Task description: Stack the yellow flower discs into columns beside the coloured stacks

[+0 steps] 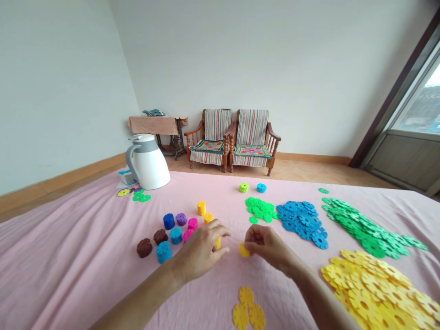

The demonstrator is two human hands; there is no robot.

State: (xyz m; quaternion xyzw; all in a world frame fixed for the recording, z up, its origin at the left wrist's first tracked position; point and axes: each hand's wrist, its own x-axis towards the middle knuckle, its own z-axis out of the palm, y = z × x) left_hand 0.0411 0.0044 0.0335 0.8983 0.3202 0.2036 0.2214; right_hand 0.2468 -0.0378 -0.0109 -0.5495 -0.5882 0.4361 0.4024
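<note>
My left hand (206, 247) is curled around a small stack of yellow discs (218, 243), with its thumb and forefinger apart at the tips. Part of that stack is hidden by the hand. Just to the right, my right hand (264, 245) pinches a yellow notched flower disc (244, 250) low over the cloth. Two more yellow stacks (201, 208) stand beyond my left hand. Beside it are pink stacks (192, 223), partly covered. Three flat yellow discs (246, 297) lie close to me. At the right spreads a big pile of yellow discs (366, 293).
Brown (144, 248), light blue (164, 252), dark blue (168, 221) and purple stacks (181, 219) stand left. Light green (260, 209), blue (304, 222) and green piles (367, 229) lie right. A white jug (151, 167) stands far left on the pink cloth (85, 256).
</note>
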